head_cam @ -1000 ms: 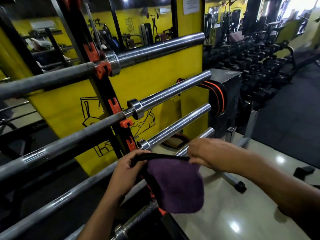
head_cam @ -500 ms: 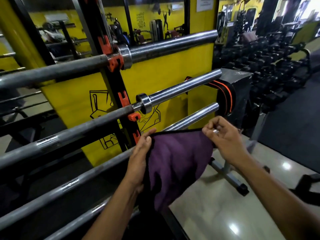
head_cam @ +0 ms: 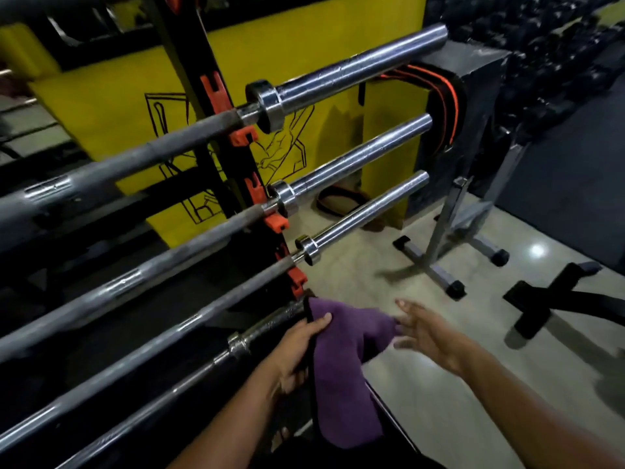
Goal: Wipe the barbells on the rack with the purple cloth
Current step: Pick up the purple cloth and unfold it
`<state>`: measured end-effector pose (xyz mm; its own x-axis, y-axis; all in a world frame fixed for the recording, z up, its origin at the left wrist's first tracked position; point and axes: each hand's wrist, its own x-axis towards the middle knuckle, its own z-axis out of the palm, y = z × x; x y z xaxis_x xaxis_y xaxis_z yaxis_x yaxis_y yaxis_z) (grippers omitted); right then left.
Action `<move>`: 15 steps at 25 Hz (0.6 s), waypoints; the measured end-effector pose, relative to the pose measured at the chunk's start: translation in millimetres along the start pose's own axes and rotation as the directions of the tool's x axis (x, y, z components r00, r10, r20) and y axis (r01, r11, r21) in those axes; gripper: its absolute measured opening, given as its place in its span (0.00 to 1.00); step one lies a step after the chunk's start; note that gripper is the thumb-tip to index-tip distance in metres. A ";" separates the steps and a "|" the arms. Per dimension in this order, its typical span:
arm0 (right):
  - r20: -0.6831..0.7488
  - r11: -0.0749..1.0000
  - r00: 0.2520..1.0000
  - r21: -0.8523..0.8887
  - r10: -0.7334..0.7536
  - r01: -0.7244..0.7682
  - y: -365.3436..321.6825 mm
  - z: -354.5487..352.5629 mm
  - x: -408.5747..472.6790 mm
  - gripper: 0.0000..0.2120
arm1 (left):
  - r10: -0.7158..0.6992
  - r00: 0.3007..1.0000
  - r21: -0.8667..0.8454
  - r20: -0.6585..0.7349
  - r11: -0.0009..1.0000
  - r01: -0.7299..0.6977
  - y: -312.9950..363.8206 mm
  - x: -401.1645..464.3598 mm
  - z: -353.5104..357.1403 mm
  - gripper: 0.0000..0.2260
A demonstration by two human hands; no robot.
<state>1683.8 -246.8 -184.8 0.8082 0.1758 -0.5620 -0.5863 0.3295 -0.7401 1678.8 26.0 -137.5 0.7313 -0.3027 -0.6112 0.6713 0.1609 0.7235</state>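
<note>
Head view looks down along a black upright rack (head_cam: pixel 216 184) with orange hooks (head_cam: pixel 241 135), standing in front of a yellow wall panel (head_cam: pixel 111 96) that carries a black line drawing. The rack holds several barbells, stacked one below another and running from lower left to upper right. The top barbell (head_cam: pixel 355 67) is the thickest in view, its chrome sleeve ending near a dark box (head_cam: pixel 473 96) with orange-edged straps (head_cam: pixel 449 106) hanging on its side. Below it lies a second barbell (head_cam: pixel 358 154), then a thinner third barbell (head_cam: pixel 365 209), each with a bright collar just right of the upright. The lowest barbell (head_cam: pixel 263 328) is darker, and its sleeve end is covered by the purple cloth (head_cam: pixel 341 374).

The cloth is a deep purple with a black edge strip, draped over the lowest bar's end and hanging down in a soft fold toward the floor. The left hand (head_cam: pixel 297 353) grips the cloth at its left edge, thumb on top and fingers curled underneath, right beside the bar. The right hand (head_cam: pixel 426 333) is spread with fingers relaxed, its fingertips just touching the cloth's right corner, holding nothing.

On the pale tiled floor (head_cam: pixel 422 384) stand a grey metal stand (head_cam: pixel 449 238) and a black bench foot (head_cam: pixel 554 299), well apart from the hands.
</note>
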 end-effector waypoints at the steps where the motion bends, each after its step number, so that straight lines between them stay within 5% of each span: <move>1: 0.076 0.995 0.993 -0.051 0.086 -0.082 24.0 -0.4 -0.8 0.33 | 0.011 0.999 0.002 0.040 1.000 -0.011 0.8 0.5 -3.1 0.20; 5: 0.215 0.992 0.970 0.016 0.116 -0.122 85.3 25.8 1.2 0.35 | 0.022 0.965 0.047 0.261 0.998 -0.035 4.2 -1.9 -21.4 0.31; 8: 0.250 0.993 0.968 0.100 0.037 -0.064 66.0 40.4 -1.4 0.35 | -0.007 0.946 0.084 0.323 0.996 -0.022 11.9 -7.8 -29.5 0.33; 12: 0.178 0.914 0.959 -0.307 -0.218 0.265 -18.9 61.2 -6.2 0.18 | 0.084 0.965 0.174 0.247 0.976 -0.129 64.5 -11.2 -27.5 0.33; 15: 0.121 0.666 0.776 -0.444 -0.619 0.600 -110.6 87.7 -22.1 0.16 | 0.316 0.914 0.400 0.253 0.827 -0.396 141.6 -33.7 -9.5 0.36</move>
<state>1735.6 -205.8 -58.2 0.9968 0.0446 0.0667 0.0704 -0.0867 -0.9937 1750.4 68.0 -17.5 0.8504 -0.4635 -0.2490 0.2168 -0.1227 0.9685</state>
